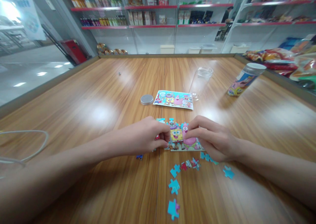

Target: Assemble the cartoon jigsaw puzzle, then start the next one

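Observation:
A partly joined cartoon jigsaw (178,136) lies on the wooden table (98,102) in front of me. My left hand (145,136) rests on its left edge, fingers curled and pinched against the pieces there. My right hand (212,140) lies on its right side, fingers bent and pressing on the pink figure's part. What either hand grips is hidden by the fingers. Several loose blue pieces (174,186) lie nearer to me, and one small piece (139,157) sits under my left wrist.
A printed reference picture (173,99) lies beyond the jigsaw, with a round metal lid (146,99) to its left and a clear empty jar (201,81) on its side. A labelled jar (243,80) leans at the right. Snack bags (283,61) and shelves stand behind. A white cable (32,145) lies left.

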